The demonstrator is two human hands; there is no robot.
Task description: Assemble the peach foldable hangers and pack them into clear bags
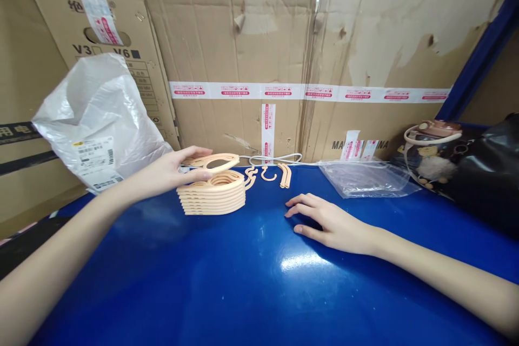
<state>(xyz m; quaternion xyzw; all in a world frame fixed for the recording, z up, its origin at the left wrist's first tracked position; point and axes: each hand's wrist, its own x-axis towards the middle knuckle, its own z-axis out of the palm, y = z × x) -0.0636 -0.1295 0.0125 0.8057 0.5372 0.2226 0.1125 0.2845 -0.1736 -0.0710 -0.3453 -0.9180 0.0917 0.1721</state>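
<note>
Behind everything stands the cardboard (243, 48), banded with printed tape; before you spreads the glossy blue tabletop (259, 281). The white plastic bag (97, 102) leans at the left, partly behind your forearm; the clear plastic bag (360, 177) lies flat near the back edge, right of centre. The stack of peach hanger parts (214, 200) sits on the tabletop, left of centre. Your right hand (328, 221) is low over the blue surface, well apart from the stack — fingers parted and loosely curved. Your left hand (176, 167) grips the uppermost peach part (233, 159) between thumb and fingers, just above the stack. Smallest — the paired curved pieces (285, 175) and, just beside them, the single hook (269, 179), near the back edge.
</note>
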